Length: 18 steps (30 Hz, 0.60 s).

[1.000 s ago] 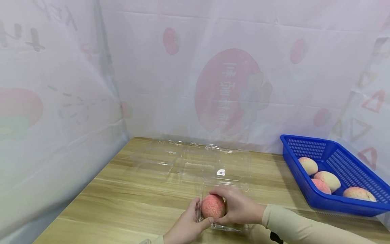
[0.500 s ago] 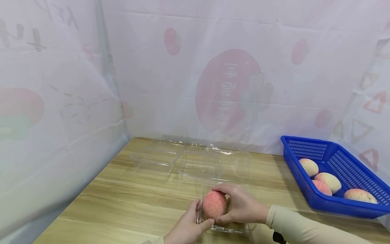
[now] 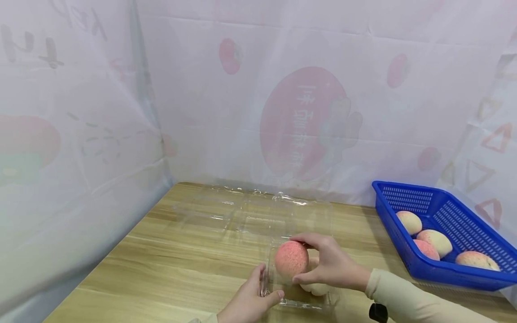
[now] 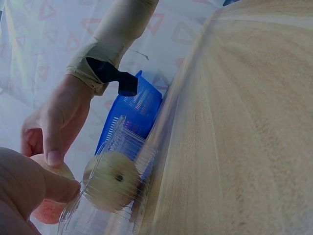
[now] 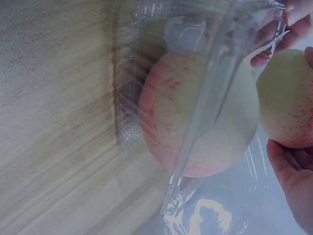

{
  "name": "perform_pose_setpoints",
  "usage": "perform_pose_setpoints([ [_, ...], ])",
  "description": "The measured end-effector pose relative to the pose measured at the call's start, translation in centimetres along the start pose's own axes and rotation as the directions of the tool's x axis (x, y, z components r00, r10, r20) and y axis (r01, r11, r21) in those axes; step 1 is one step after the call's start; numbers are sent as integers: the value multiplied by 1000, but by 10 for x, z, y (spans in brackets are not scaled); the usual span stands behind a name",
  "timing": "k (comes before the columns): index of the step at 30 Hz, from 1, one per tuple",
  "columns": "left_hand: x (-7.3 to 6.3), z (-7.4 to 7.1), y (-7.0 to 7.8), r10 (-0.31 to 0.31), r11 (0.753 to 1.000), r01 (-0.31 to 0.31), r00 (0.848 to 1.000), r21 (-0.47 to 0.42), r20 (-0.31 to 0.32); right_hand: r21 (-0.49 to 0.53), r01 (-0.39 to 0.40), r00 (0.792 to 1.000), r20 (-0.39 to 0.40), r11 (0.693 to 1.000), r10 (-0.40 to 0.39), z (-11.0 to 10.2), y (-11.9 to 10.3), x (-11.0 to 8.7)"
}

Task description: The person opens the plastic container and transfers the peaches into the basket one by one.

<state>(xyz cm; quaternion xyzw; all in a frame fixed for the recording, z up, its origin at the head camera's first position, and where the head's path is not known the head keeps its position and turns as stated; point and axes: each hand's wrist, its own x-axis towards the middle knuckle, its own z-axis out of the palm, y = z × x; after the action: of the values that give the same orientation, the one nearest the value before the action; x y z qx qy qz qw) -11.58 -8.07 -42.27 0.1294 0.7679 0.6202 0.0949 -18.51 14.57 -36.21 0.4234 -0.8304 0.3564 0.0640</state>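
My right hand (image 3: 337, 265) grips a pink peach (image 3: 291, 260) between thumb and fingers. It is raised above a clear plastic clamshell box (image 3: 302, 306) near the front of the table. A second, paler peach (image 3: 317, 288) sits inside the box on its right side, partly covered by my right hand in the head view. In the right wrist view this boxed peach (image 5: 195, 115) shows through the plastic wall, beside the held peach (image 5: 287, 100). My left hand (image 3: 251, 297) pinches the left rim of the box, its thumb over the edge in the left wrist view.
A blue perforated basket (image 3: 464, 271) holding several peaches (image 3: 434, 242) stands at the right. Clear plastic boxes (image 3: 264, 224) lie along the back of the wooden table (image 3: 169, 269). Printed white cloth (image 3: 194, 112) walls in the back and sides.
My right hand has lifted the pink peach up and to the right from the left part of the box, uncovering the paler peach. My left hand has stayed at the box's left rim.
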Motion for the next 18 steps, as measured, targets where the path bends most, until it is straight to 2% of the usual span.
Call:
perform_pose_setpoints([
  [5, 1, 0, 1, -20, 1000, 20, 1000, 3, 4, 76, -82, 997, 4, 994, 82, -4, -1, -4],
  [8, 1, 0, 1, -25, 1000, 25, 1000, 9, 5, 93, -105, 994, 8, 990, 105, -5, 0, -6],
  [15, 0, 0, 0, -12, 1000, 12, 1000, 16, -6, 112, -59, 998, -29, 992, 63, -14, 2, -7],
  [18, -1, 1, 0, -1, 1000, 1, 1000, 20, -14, 105, -72, 996, -52, 992, 78, -21, 2, -8],
])
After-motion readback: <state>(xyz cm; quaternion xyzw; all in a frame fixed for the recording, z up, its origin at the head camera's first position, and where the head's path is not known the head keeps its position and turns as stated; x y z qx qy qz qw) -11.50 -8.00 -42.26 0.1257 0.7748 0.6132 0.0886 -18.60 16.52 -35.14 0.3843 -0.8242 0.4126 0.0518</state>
